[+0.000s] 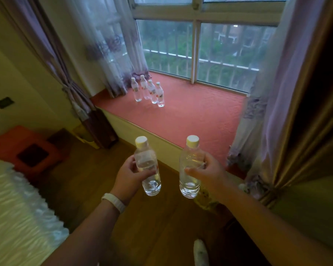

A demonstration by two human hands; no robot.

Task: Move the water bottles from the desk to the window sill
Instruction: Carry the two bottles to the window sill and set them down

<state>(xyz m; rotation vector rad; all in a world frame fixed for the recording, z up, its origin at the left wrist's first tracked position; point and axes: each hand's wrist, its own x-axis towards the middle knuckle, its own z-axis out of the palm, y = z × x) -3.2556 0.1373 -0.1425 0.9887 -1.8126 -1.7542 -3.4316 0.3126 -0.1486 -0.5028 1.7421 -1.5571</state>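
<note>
1. Left hand point(129, 175): the fingers and thumb curl round the middle of the left bottle point(151, 181). We see it capped and nearly upright, over the wooden floor point(161, 223), short of the sill. A white wristband point(113, 201) sits on this wrist.
2. Right hand point(208, 169): it wraps the right bottle point(189, 181) the same way, at about the same height, just beside the first.
3. Risk, in the hands: we judge that each smooth, clear body could slip through a one-handed grip. The two bottles ride close enough to knock together if the arms converge.
4. Risk, at the goal: four bottles point(148, 92) already stand in a tight cluster at the left rear of the window sill point(200, 116). We expect that setting a new bottle down too near them, or brushing them with a wrist, could topple several at once.
5. Surroundings, left to right: a white bed point(12, 198), an orange stool point(27, 148), a sheer curtain point(112, 54) hanging just beside the cluster, and a right curtain point(258, 112) draped over the far end of the sill.
6. Obstacles: we see nothing between the hands and the sill's front edge. The sheer curtain crowds the left rear, and the right curtain crowds the right end. The desk is not in view.
</note>
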